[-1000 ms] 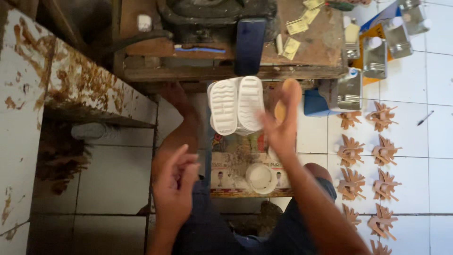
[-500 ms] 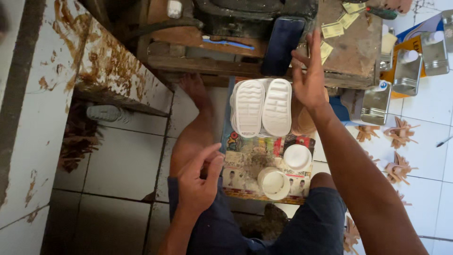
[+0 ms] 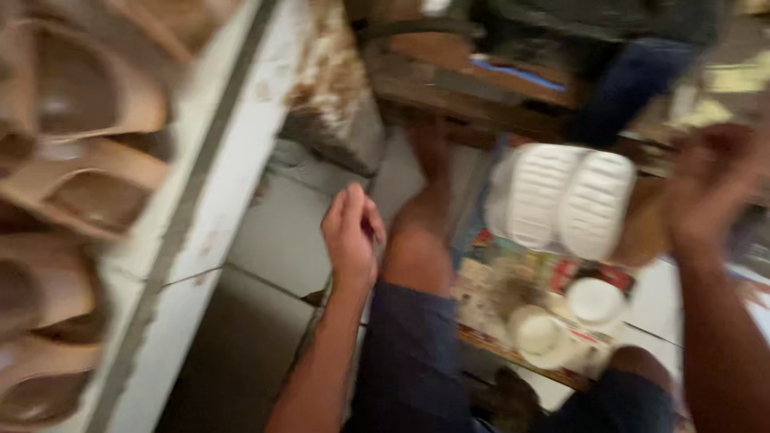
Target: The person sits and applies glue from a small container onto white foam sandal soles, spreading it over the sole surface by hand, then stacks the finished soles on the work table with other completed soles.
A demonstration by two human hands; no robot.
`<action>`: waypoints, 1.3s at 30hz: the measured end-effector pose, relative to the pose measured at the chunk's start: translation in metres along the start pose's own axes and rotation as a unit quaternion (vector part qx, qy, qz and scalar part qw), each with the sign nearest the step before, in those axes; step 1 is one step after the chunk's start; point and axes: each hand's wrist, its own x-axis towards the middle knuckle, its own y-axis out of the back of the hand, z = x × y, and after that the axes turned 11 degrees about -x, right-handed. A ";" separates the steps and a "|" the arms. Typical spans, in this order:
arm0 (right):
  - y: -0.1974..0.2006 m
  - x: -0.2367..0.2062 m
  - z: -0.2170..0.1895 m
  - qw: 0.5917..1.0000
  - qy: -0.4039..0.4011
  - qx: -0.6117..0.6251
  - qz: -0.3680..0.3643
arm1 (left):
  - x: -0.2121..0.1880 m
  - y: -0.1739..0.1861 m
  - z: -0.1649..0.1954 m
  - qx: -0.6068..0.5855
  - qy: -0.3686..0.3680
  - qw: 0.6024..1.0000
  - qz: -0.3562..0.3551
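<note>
Right hand beside 2 white soles

left hand: empty, loosely curled, over left knee
right hand: blurred, beside white soles
left edge: tan sandals

Heavy motion blur throughout – dim, warm light, soft shadows – nothing sharp
</note>
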 end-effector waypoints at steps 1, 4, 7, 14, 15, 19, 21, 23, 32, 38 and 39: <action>0.005 -0.009 0.004 0.997 -0.062 0.047 -0.021 | 0.016 0.009 0.003 -0.017 0.026 0.997 0.069; 0.014 -0.034 0.001 0.980 -0.189 0.021 -0.060 | 0.059 0.038 0.009 -0.028 0.045 0.981 0.186; -0.001 -0.044 -0.032 0.982 -0.157 -0.090 -0.062 | 0.096 0.073 0.009 0.013 0.099 0.964 0.247; -0.229 -0.001 -0.111 0.832 0.198 -0.440 -0.276 | 0.162 0.115 0.005 -0.018 0.125 0.955 0.269; -0.248 0.010 -0.120 0.798 0.216 -0.484 -0.287 | 0.169 0.115 0.003 -0.024 0.122 0.954 0.274; -0.276 0.029 -0.129 0.673 0.274 -0.611 -0.314 | 0.187 0.107 -0.004 -0.040 0.115 0.945 0.303; -0.275 0.027 -0.121 0.638 0.284 -0.641 -0.317 | 0.192 0.101 -0.009 -0.042 0.120 0.943 0.308; -0.282 0.018 -0.107 0.617 0.286 -0.658 -0.324 | 0.193 0.098 -0.014 -0.041 0.122 0.941 0.314; -0.206 -0.020 -0.092 0.858 0.125 -0.439 -0.235 | 0.149 0.107 -0.039 -0.064 0.173 0.936 0.301; 0.051 -0.216 -0.054 0.968 -0.189 -0.164 0.018 | 0.055 0.150 -0.063 -0.081 0.272 0.923 0.259; 0.061 -0.243 -0.047 0.969 -0.197 -0.146 0.015 | 0.036 0.159 -0.062 -0.082 0.287 0.921 0.251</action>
